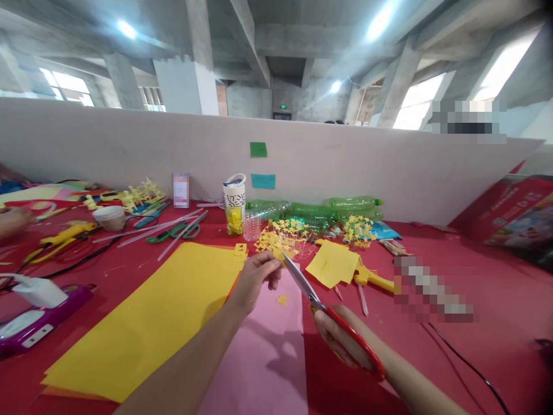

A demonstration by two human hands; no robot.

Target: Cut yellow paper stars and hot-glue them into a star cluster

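Observation:
My right hand [339,334] grips red-handled scissors [317,300], their blades pointing up and to the left. Between the fingertips of my left hand [259,276] is a small piece of yellow paper [280,255], touching or very near the scissor tips. Below it, a small yellow paper cutout [281,300] lies on a pink sheet [259,357]. Just beyond my hands are a pile of yellow star-like cutouts [283,235] and a stack of yellow paper squares [332,264]. Large yellow sheets [147,323] lie left of my left arm.
Green plastic bottles [354,203] lie along the white partition [129,144]. A yellow glue gun [375,279] is at right, another glue gun [60,236] at left. A purple power strip [52,323] sits at left. Another person's hand [15,222] shows at the left edge.

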